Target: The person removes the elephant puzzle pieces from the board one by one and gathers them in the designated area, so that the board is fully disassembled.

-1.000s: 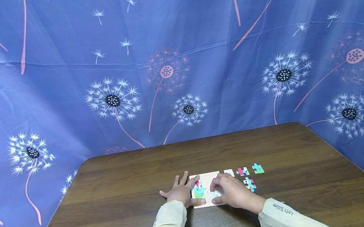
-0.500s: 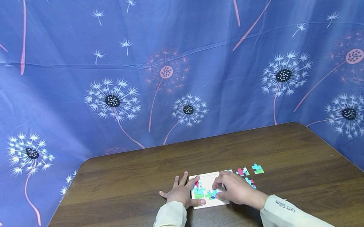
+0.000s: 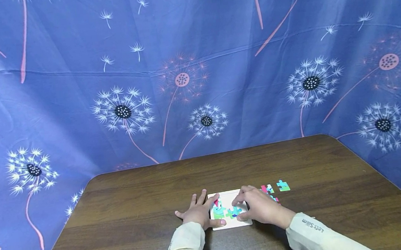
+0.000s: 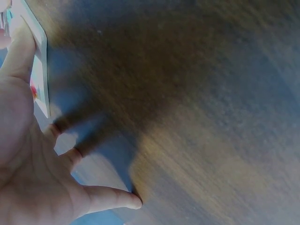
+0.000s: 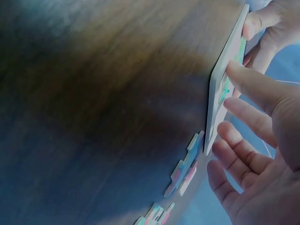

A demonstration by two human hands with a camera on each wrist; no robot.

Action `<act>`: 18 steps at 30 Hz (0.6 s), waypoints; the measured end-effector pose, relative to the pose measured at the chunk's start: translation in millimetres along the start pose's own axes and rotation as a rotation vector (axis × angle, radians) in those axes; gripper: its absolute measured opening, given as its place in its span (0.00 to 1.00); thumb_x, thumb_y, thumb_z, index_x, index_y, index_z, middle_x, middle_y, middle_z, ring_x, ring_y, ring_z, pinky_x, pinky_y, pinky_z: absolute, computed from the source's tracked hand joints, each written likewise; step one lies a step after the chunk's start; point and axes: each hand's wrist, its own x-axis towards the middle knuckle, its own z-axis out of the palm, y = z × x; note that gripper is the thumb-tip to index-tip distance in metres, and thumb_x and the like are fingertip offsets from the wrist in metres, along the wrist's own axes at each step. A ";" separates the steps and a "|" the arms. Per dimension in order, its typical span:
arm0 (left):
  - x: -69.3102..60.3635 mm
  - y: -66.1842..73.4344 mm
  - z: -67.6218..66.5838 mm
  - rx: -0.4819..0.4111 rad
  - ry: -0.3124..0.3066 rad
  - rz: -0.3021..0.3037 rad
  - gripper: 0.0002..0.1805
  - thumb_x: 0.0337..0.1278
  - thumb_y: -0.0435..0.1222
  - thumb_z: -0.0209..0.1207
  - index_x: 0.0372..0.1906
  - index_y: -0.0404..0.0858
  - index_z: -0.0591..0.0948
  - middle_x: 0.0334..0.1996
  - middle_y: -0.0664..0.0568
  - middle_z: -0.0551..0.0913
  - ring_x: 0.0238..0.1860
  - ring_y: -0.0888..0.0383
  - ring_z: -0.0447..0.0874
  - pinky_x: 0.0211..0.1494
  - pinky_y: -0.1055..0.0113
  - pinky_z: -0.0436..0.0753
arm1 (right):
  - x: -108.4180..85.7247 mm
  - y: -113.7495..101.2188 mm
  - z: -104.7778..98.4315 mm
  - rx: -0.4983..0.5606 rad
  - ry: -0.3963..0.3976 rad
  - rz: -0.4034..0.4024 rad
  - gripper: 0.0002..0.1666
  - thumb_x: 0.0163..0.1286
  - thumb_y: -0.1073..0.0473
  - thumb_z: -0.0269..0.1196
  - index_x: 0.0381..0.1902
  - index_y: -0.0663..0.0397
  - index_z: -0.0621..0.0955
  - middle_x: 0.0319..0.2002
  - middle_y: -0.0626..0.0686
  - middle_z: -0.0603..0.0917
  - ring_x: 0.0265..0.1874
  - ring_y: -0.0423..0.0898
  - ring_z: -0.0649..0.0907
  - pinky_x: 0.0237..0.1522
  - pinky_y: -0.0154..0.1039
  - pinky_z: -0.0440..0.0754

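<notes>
A pale puzzle board (image 3: 233, 226) lies flat on the wooden table, with blue-green pieces (image 3: 218, 211) at its left side. My left hand (image 3: 198, 215) has its fingers spread, thumb and index resting on the board's left part; the left wrist view shows this hand (image 4: 35, 173) beside the board edge (image 4: 43, 61). Between the thumb and index of my right hand (image 3: 262, 207) is a blue-green puzzle piece (image 3: 234, 212), pinched by its edges low over the board. In the right wrist view the other fingers of the right hand (image 5: 267, 187) hang loosely curled; the fingertips partly hide the piece.
Right of the board lie a blue-green loose piece (image 3: 283, 185) and a red-and-white one (image 3: 267, 189), with another partly behind the right hand. The right wrist view shows loose pieces (image 5: 185, 164) just off the board's corner. A blue dandelion-print cloth (image 3: 239, 76) hangs behind the table.
The right hand has shifted slightly and now covers more of the loose pieces beside the board. More of the blue-green piece at its fingertips shows. My left hand has stayed in place.
</notes>
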 end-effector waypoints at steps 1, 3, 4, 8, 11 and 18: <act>0.2 0.0 0.3 0.001 0.000 0.000 0.48 0.50 0.64 0.67 0.78 0.65 0.62 0.81 0.56 0.54 0.80 0.48 0.50 0.61 0.18 0.60 | -0.1 0.0 -0.1 0.004 -0.004 -0.001 0.18 0.52 0.54 0.81 0.41 0.49 0.90 0.36 0.42 0.80 0.38 0.44 0.78 0.38 0.40 0.77; 0.4 0.2 0.5 0.002 0.001 0.000 0.48 0.50 0.64 0.67 0.78 0.65 0.62 0.81 0.56 0.54 0.80 0.48 0.50 0.61 0.18 0.60 | 0.0 -0.1 -0.2 0.016 -0.008 -0.007 0.16 0.52 0.55 0.81 0.40 0.49 0.90 0.36 0.42 0.80 0.38 0.44 0.78 0.38 0.40 0.78; 0.2 0.2 0.7 0.003 0.002 0.001 0.48 0.50 0.64 0.67 0.78 0.65 0.62 0.81 0.56 0.54 0.80 0.48 0.50 0.60 0.18 0.60 | 0.0 -0.3 -0.3 0.015 -0.005 -0.012 0.15 0.52 0.55 0.81 0.38 0.49 0.90 0.36 0.42 0.80 0.38 0.45 0.79 0.38 0.40 0.78; -1.6 0.2 -1.0 -0.003 0.005 0.004 0.48 0.50 0.64 0.67 0.78 0.65 0.62 0.81 0.56 0.54 0.80 0.48 0.50 0.60 0.18 0.59 | 0.1 -1.2 -0.2 -0.004 0.007 -0.026 0.13 0.52 0.56 0.81 0.34 0.48 0.88 0.35 0.41 0.79 0.38 0.45 0.79 0.39 0.41 0.79; -3.3 0.3 -2.2 -0.009 0.008 0.007 0.48 0.50 0.63 0.67 0.78 0.65 0.62 0.81 0.56 0.54 0.80 0.47 0.50 0.60 0.18 0.59 | -0.1 -1.3 -1.0 -0.018 0.013 -0.027 0.13 0.52 0.56 0.81 0.33 0.49 0.87 0.36 0.42 0.80 0.38 0.44 0.79 0.37 0.40 0.78; -5.1 0.9 -2.3 -0.005 0.015 0.016 0.48 0.50 0.63 0.67 0.78 0.64 0.63 0.81 0.55 0.55 0.80 0.47 0.51 0.60 0.18 0.60 | -3.2 3.4 -9.9 -0.001 0.009 0.029 0.13 0.54 0.55 0.80 0.35 0.47 0.87 0.38 0.40 0.78 0.40 0.43 0.77 0.37 0.39 0.78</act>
